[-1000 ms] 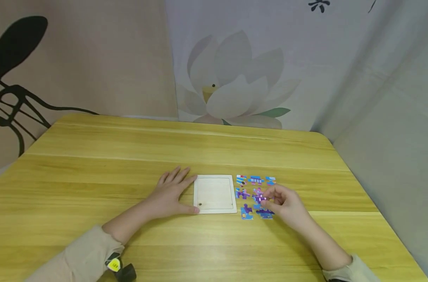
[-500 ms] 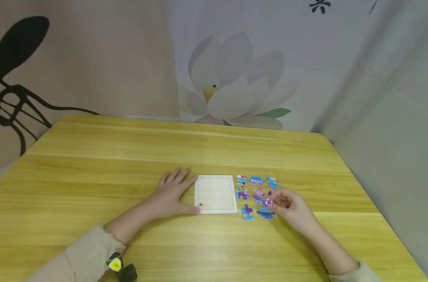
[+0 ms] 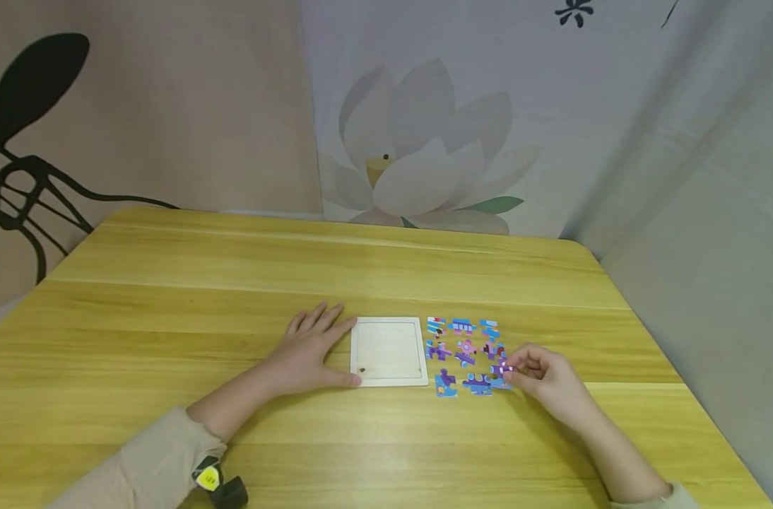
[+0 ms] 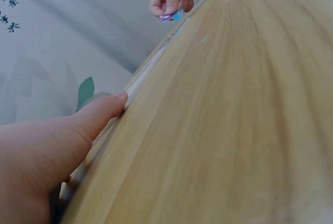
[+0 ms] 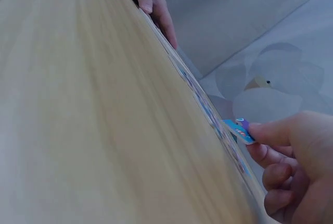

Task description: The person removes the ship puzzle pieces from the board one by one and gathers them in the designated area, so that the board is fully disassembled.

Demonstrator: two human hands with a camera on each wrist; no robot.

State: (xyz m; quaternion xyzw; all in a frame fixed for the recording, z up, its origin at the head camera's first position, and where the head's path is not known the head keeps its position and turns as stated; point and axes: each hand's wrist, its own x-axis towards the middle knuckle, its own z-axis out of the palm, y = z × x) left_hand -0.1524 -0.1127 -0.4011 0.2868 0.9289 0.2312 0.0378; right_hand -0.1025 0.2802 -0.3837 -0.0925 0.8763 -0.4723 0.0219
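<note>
My right hand [image 3: 548, 380] pinches a blue and purple puzzle piece [image 5: 241, 129] between thumb and fingers. In the head view that piece is at the lower right of the laid-out pieces, and the wrist views show it raised and tilted above the table. Several more puzzle pieces [image 3: 465, 347] lie in rough rows just left of this hand. A pale square wooden frame board [image 3: 389, 351] lies flat beside them, bare inside its border. My left hand [image 3: 302, 357] has its fingers spread on the table, with thumb and index fingertip touching the board's left edge.
Everything lies on a yellow wood-grain table [image 3: 361, 445]. Behind the table hangs a curtain [image 3: 425, 141] with a printed lotus, and another pale cloth [image 3: 711, 212] borders the right side. A black wrist device [image 3: 224, 488] sits at the left sleeve.
The right hand has carried its puzzle piece rightward and slightly toward me from above the middle pieces, uncovering those in the right-hand columns. The left hand and the board have stayed put.
</note>
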